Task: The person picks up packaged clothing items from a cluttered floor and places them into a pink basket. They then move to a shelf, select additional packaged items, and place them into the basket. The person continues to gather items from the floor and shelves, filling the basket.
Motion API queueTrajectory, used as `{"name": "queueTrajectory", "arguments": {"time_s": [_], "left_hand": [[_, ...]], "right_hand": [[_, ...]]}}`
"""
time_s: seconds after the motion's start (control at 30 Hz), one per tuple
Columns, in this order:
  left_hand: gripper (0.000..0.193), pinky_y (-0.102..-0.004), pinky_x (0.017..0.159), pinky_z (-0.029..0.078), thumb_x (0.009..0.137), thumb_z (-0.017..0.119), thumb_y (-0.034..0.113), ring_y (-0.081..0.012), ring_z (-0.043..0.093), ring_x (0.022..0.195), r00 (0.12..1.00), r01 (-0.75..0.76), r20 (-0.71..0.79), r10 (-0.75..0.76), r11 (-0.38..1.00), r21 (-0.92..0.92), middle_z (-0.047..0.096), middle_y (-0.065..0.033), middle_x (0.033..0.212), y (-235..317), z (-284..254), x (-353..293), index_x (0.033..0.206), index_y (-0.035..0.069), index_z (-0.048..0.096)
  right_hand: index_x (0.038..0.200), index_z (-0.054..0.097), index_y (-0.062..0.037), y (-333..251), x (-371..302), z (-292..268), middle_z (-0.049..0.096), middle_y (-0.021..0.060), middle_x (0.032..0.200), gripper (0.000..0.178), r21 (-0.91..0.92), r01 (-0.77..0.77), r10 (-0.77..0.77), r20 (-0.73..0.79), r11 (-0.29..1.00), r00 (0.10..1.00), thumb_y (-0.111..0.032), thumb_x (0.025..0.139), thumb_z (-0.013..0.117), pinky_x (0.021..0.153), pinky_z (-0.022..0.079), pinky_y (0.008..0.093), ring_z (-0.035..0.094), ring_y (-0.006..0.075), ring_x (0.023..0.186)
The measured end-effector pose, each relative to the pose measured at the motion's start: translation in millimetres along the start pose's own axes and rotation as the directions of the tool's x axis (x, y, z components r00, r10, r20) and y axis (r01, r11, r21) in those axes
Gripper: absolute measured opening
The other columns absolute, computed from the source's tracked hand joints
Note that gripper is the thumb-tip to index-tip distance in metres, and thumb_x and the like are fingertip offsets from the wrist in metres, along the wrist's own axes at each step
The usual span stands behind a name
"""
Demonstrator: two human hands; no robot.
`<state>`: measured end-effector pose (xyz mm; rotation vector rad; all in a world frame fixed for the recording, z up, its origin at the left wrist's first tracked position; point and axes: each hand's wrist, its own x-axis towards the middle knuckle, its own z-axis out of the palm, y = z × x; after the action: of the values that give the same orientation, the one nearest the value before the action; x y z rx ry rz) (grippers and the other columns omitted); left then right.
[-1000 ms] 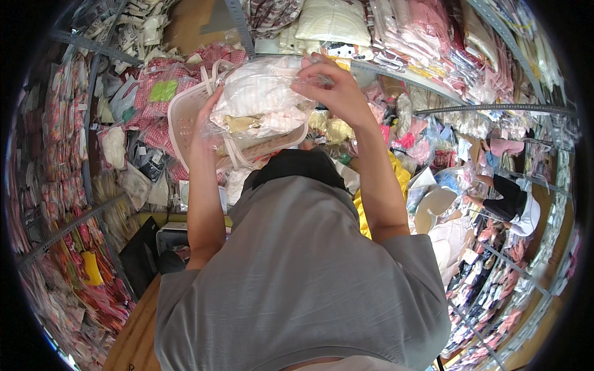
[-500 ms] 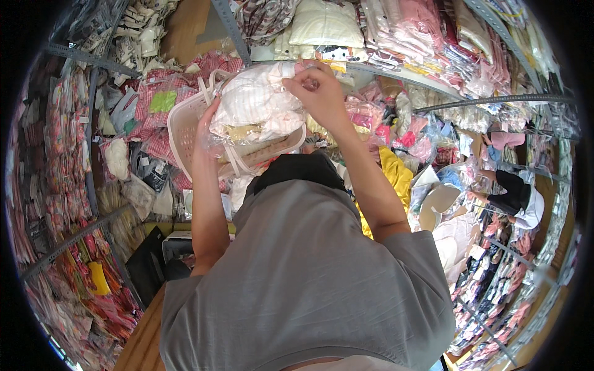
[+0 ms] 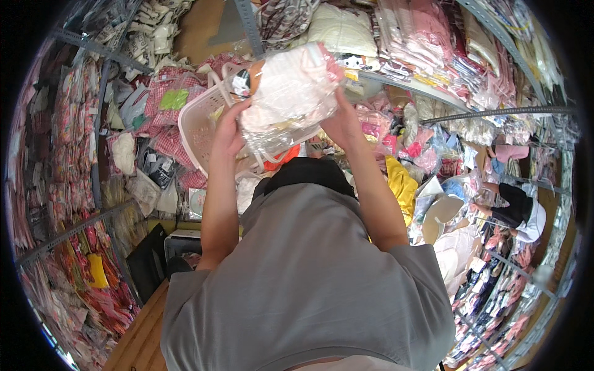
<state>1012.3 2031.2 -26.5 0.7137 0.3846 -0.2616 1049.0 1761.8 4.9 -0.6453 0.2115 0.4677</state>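
Between my two hands is a clear plastic bag of folded pale pink and white clothing point(image 3: 291, 89), held tilted, with a brown, black and white patch at its left corner. My left hand point(image 3: 229, 131) grips the bag's lower left edge. At its right edge my right hand point(image 3: 342, 125) has hold of the plastic, the fingers partly hidden behind the bag. Below and to the left sits a pale pink plastic basket point(image 3: 193, 137) with looped handles, partly covered by the bag. Something bright orange point(image 3: 281, 157) shows beside the basket's near side.
Red checked bagged garments point(image 3: 170, 127) are heaped left of the basket. Metal shelving packed with bagged clothes point(image 3: 411, 37) stands ahead. A yellow cloth point(image 3: 401, 185) lies right of my right forearm. Farther right, another person point(image 3: 521, 207) in black and white is bent over.
The bagged clothing has moved up and right from over the basket and now looks flatter. My right hand has gone from its top to its right edge. More of the basket's inside shows.
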Motion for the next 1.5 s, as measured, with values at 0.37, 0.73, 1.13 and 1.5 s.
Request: {"name": "queueTrajectory", "arguments": {"time_s": [0.37,0.73,1.13,1.5], "left_hand": [[0.093,-0.0144,0.044,0.034,0.094,0.031,0.078,-0.0097,0.06,0.084,0.992,-0.087,0.103,0.076,0.991,0.105,0.06,-0.0074,0.11,50.4,19.0,-34.9,0.144,0.0,0.043],[0.097,-0.0179,0.043,0.025,0.092,0.035,0.08,-0.0054,0.029,0.054,0.934,0.106,0.35,-0.073,0.992,-0.075,0.036,0.0002,0.078,62.2,32.8,-25.0,0.144,-0.002,0.042],[0.089,-0.0189,0.041,0.023,0.094,0.035,0.079,-0.0052,0.027,0.049,0.954,0.069,0.293,-0.057,0.997,-0.03,0.035,0.0006,0.074,58.2,61.3,-40.5,0.131,0.0,0.049],[0.081,-0.0194,0.036,0.017,0.094,0.029,0.079,-0.0037,0.021,0.041,0.982,0.02,0.182,-0.039,0.994,0.109,0.029,0.0048,0.062,28.1,73.6,-49.7,0.121,0.006,0.051]], "right_hand": [[0.14,0.051,-0.0057,-64.8,-38.2,-37.8,0.06,0.0093,0.136,0.052,-0.1,0.313,-0.329,-0.279,0.944,0.902,-0.033,0.096,0.057,0.108,0.045,0.0482,0.058,0.0288,0.125],[0.125,0.06,0.0021,-34.6,-63.3,-27.8,0.068,0.0118,0.115,0.047,-0.456,0.331,-0.492,-0.297,0.826,0.818,-0.011,0.084,0.077,0.089,0.055,0.0379,0.067,0.0221,0.101],[0.133,0.054,0.0091,119.0,98.9,-81.9,0.054,0.0301,0.136,0.078,-0.923,0.037,0.093,0.001,-0.384,0.996,-0.051,0.084,0.062,0.114,0.033,0.0553,0.046,0.0449,0.135],[0.146,0.045,-0.007,91.9,148.6,-93.9,0.035,0.0219,0.158,0.093,-0.696,-0.094,-0.105,-0.027,-0.712,0.994,-0.044,0.07,0.085,0.116,0.032,0.0486,0.034,0.0345,0.146]]}}
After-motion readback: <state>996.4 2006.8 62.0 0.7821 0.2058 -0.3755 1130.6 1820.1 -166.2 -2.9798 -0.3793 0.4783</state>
